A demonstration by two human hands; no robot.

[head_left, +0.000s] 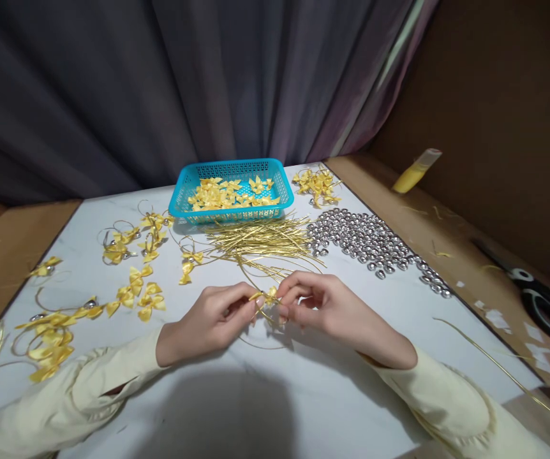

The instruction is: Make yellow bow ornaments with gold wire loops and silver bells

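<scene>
Table (342,408) lies beneath the grip, and a blue basket (231,215) stands beyond it. Right hand (325,303) and left hand (220,315) face each other, wrists angled inward, fingers bent; their tips narrowly pinch one yellow bow (271,295) between them, with gold cord (245,272) curving beside it.

A single camera looks from the person's head, forward and down across the flat, white, marble-patterned tabletop (337,408) towards the dark grey-purple pleated fabric curtain (208,83); it sits near the work, the bare left hand (212,315) and bare right hand (335,309) around mid-frame; its wide view spans both side edges.
</scene>
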